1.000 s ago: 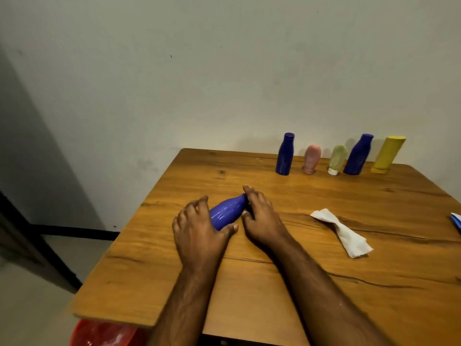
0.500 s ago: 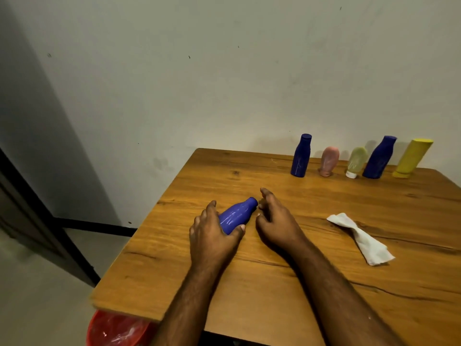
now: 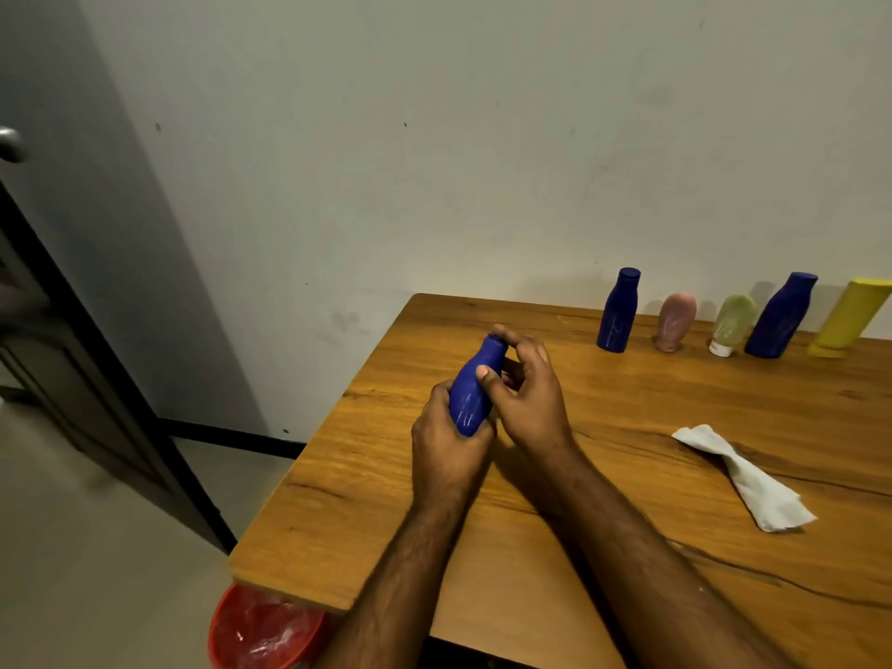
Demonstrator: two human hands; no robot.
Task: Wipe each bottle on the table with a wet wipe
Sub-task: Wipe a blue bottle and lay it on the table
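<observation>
Blue bottle [image 3: 470, 393] gripped in left hand [image 3: 446, 444], right hand [image 3: 528, 395] pinching its neck; wet wipe [image 3: 745, 478] lying unused on wooden table [image 3: 627, 548]; wiping probably barely started.

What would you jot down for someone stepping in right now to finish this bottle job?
Left hand grips the base of a blue plastic bottle, raised off the wooden table. Right hand pinches its neck.
The crumpled white wet wipe lies on the table to the right, in neither hand.
Five more bottles stand along the wall: dark blue bottle, pink tube, pale green tube, second dark blue bottle, yellow tube.
Which are already wiped cannot be told. Next: likely fetch the wipe.
</observation>
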